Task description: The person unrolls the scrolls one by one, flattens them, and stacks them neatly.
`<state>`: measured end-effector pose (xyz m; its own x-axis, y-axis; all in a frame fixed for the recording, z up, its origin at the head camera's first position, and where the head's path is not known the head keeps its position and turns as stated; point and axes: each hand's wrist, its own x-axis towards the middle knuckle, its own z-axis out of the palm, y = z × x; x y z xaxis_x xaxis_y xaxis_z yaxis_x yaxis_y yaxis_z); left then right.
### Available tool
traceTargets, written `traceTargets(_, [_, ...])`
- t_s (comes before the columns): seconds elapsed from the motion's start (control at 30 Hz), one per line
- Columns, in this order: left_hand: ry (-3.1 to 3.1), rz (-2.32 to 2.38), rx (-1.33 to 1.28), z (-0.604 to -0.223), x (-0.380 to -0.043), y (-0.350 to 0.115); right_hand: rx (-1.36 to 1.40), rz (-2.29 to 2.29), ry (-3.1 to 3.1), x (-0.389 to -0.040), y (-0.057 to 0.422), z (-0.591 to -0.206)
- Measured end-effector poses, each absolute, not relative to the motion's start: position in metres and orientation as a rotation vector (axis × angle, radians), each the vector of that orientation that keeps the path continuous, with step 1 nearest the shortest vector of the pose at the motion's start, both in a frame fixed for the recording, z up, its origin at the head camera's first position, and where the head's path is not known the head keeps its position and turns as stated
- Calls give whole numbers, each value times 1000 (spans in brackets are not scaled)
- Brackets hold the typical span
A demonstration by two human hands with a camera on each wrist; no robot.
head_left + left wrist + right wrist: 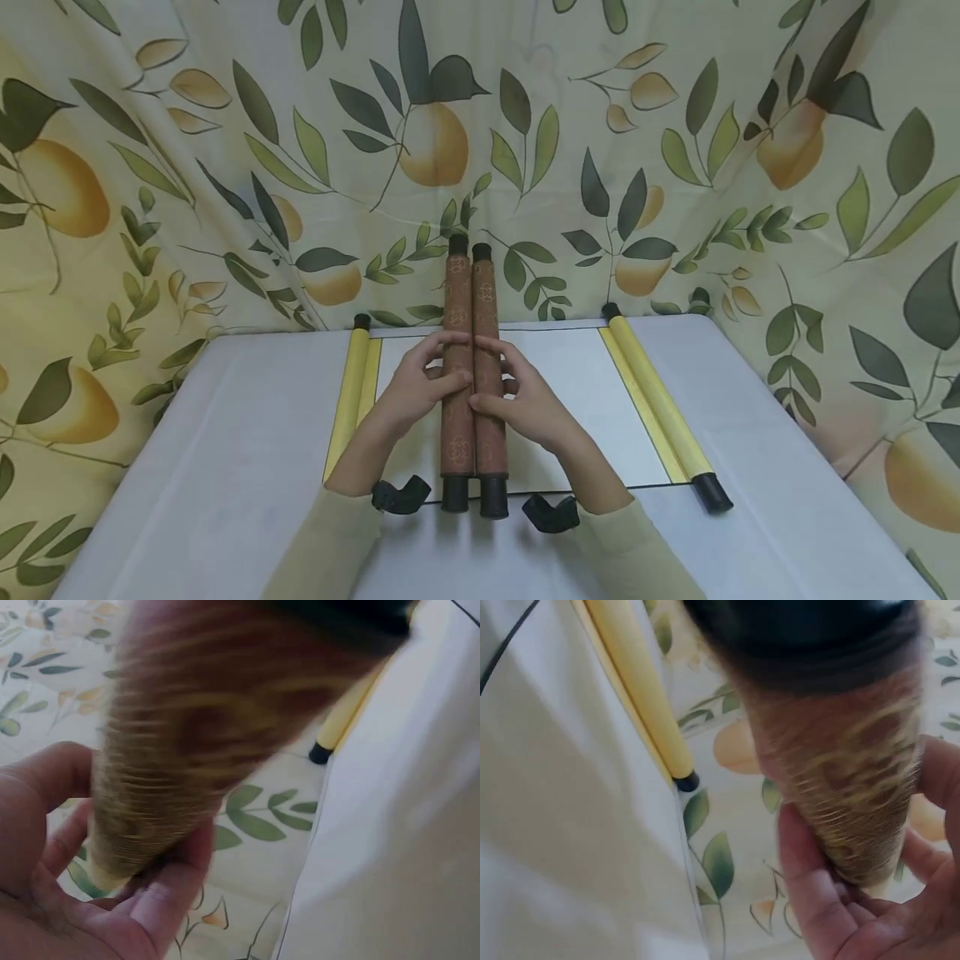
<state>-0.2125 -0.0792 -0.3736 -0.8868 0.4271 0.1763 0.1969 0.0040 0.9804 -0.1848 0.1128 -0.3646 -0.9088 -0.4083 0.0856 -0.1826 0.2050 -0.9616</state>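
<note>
Two brown patterned scroll rolls with black end knobs stand side by side in the middle of the head view. My left hand [420,385] grips the left roll [457,437], thumb across its front and fingers at its outer side. The right roll [491,442] is held the same way by my right hand [534,402]. Both rolls point away from me, over an unrolled scroll with a white sheet [573,375]. Up close in the left wrist view, the left roll [202,720] looks blurred. The right wrist view has the right roll [840,757] below its dark knob.
Yellow rollers with black knobs lie at both ends of the white sheet, the left roller [347,392] and the right roller [663,400]. They rest on a white-covered table [225,467]. A fruit-and-leaf patterned curtain [517,50] stands behind and at both sides.
</note>
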Motion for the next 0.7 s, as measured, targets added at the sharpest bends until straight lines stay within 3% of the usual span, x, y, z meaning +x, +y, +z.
traceTargets(0.7, [2088,1969,639,-363,-209,-91,-502,-1884,2265,-200,120,-395])
